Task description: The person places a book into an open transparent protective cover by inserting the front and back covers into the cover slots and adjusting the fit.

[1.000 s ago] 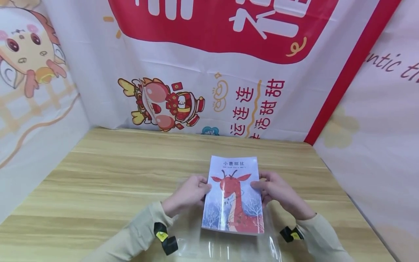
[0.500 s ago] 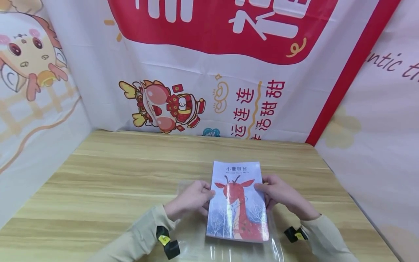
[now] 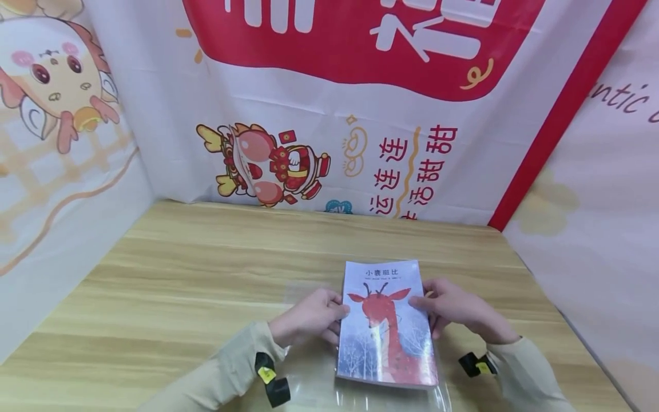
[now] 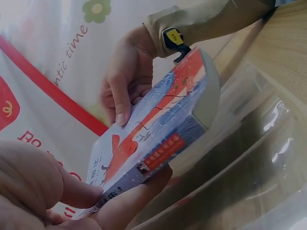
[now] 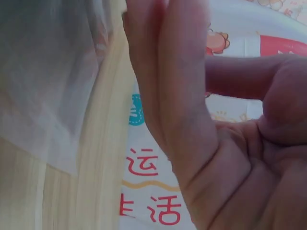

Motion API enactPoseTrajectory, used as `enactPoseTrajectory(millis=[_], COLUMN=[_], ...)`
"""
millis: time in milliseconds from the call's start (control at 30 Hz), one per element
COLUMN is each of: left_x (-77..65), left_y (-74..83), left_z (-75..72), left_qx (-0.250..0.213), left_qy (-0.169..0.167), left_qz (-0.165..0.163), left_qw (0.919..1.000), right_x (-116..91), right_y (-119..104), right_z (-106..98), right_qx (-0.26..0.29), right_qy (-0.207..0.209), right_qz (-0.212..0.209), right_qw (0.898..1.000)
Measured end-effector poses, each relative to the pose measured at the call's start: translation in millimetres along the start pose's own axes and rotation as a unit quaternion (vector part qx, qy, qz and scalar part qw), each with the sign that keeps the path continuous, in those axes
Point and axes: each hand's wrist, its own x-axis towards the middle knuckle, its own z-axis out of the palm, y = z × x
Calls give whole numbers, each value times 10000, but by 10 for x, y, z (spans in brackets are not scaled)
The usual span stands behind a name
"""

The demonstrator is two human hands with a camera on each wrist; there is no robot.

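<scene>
Book (image 3: pixel 383 349) gripped at sides between left hand (image 3: pixel 315 316), right hand (image 3: pixel 460 309).

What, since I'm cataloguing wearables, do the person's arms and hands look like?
The left sleeve and right sleeve are long and light beige, ending at the wrist. Each has a blocky black attachment near its end, bearing a yellow label with dark markings too small to read. The left hand and right hand are bare, ungloved.

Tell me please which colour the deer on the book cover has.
The deer is mainly red; the head view shows it best.
</scene>
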Motion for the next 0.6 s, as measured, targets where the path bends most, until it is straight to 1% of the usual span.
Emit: enactPoseTrajectory(millis=[167,300,367,467,600], left_x=[0,-6,-8,-6,4], left_y=[-47,-86,-112,-141,-159], left_z=[54,81,94,113,122], left_qx=[-55,87,158,226,292], left_qy=[-11,55,20,-21,33], left_qz=[-128,-235,-283,-324,-334], left_qw=[9999,9997,9995,9992,9990], right_x=[5,46,62,81,103], right_y=[44,106,142,190,232], right_z=[-1,26,43,77,128], right_qx=[-88,-77,-62,-122,-218], right_qy=[-118,-219,-259,-258,-177], right_qz=[143,256,313,361,478], right_qw=[9998,9994,9992,9989,9985])
